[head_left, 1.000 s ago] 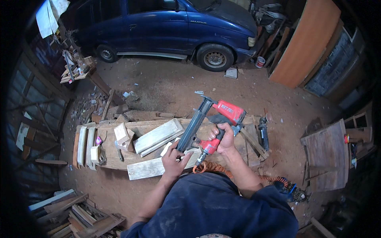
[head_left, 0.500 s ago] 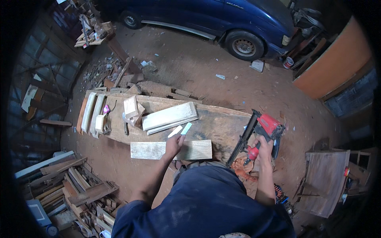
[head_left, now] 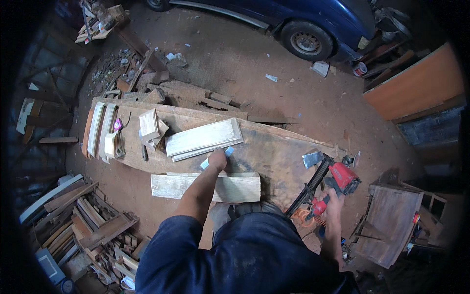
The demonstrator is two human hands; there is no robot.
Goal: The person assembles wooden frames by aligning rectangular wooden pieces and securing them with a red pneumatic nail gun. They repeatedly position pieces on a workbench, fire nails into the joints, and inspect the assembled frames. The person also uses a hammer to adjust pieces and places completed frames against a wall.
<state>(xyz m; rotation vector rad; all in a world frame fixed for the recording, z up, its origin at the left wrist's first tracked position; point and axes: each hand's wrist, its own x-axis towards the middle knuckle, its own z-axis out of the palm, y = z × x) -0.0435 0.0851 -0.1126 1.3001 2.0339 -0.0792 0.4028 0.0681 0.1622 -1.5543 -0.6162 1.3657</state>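
My right hand [head_left: 335, 198] is wrapped round the grip of a red and black nail gun [head_left: 344, 177], whose long black magazine slants down to the left. My left hand [head_left: 218, 160] is closed over the workbench, with pale bluish strip ends [head_left: 229, 152] showing on both sides of it. Whether this is one strip or two I cannot tell; its fingers are partly hidden. Below that hand, at the bench's near edge by my lap, a light wooden board piece [head_left: 171, 186] lies crosswise, with a thin second edge behind it. Just beyond the hand is a stack of pale boards [head_left: 203, 137].
On the wooden bench [head_left: 279, 161] are small wood blocks [head_left: 149, 125], upright-edged boards [head_left: 100, 128] and a pink tape measure [head_left: 118, 124]. A silvery packet [head_left: 312, 158] lies near the nail gun. Scrap wood [head_left: 105, 230] is heaped at lower left; a blue car [head_left: 235, 12] stands beyond.
My left hand has moved forward, off the near board and over the strips beside the board stack. My right hand, still holding the nail gun, has shifted slightly right and nearer to me.
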